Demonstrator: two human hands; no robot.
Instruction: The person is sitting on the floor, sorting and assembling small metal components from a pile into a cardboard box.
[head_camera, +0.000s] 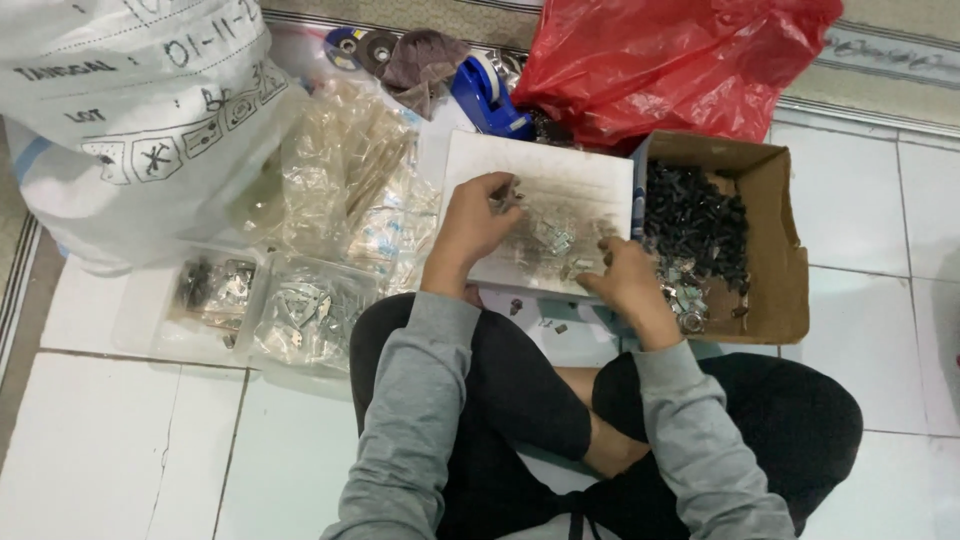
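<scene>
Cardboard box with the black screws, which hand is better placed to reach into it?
Probably the right hand: it rests at the white board's edge beside the cardboard box, while the left hand is farther away.

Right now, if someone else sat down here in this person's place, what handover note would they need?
Left hand: fingers pinched on a small metal piece at the white board's upper left.
Right hand: resting on the board's lower right edge, fingers among the loose metal pieces; whether it grips one cannot be told.
Cardboard box, right of the board: black screws and a few silvery parts.
Clear trays, to the left: bagged metal parts.
Done: some parts already bagged.
Left: the scatter on the board.
</scene>
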